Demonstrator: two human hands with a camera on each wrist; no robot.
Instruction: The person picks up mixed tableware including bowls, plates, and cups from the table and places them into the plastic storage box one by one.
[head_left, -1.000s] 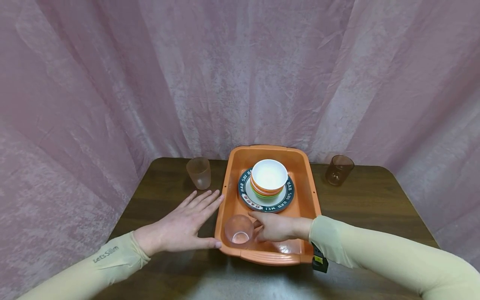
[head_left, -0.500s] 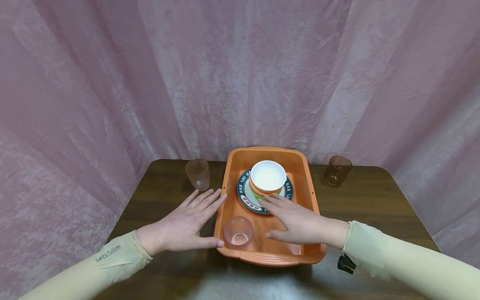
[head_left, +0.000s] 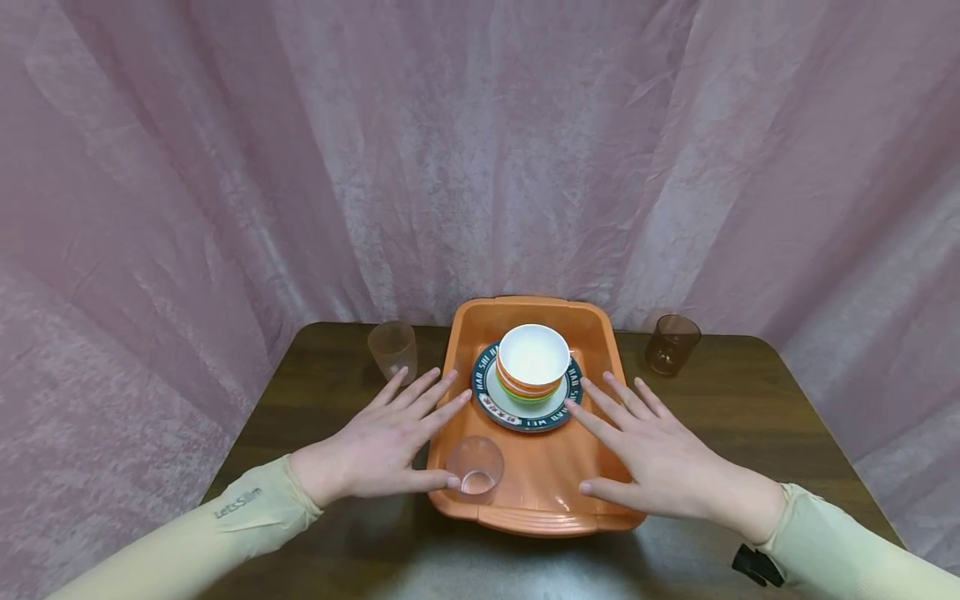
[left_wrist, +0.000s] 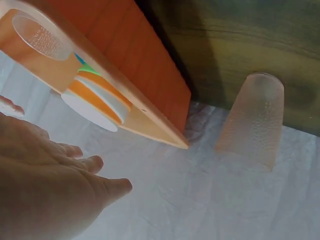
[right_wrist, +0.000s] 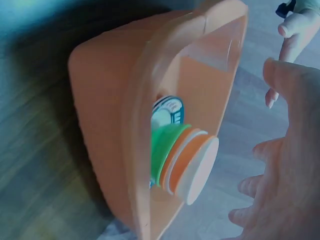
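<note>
Both hands hover with fingers spread over an orange plastic basin [head_left: 540, 475]. My left hand [head_left: 386, 437] is over the basin's left edge, its thumb in front of a clear cup [head_left: 477, 462] in the near left corner. Above the right side of the basin, my right hand [head_left: 660, 458] holds nothing. Inside the basin lies a white plate with a dark green lettered rim [head_left: 536, 423]. A stack of bowls [head_left: 534, 357] in white, orange and green stands on it; the right wrist view shows the bowl stack [right_wrist: 185, 155] from the side.
A frosted clear cup [head_left: 392, 346] stands on the wooden table [head_left: 720, 400] left of the basin, and a brown transparent cup [head_left: 672, 343] stands to its right. A pink curtain [head_left: 480, 167] hangs behind the table.
My right hand has left the near part of the basin beside the clear cup, moving right with its fingers spreading. My left hand has shifted slightly right. The cup stays in the basin.
</note>
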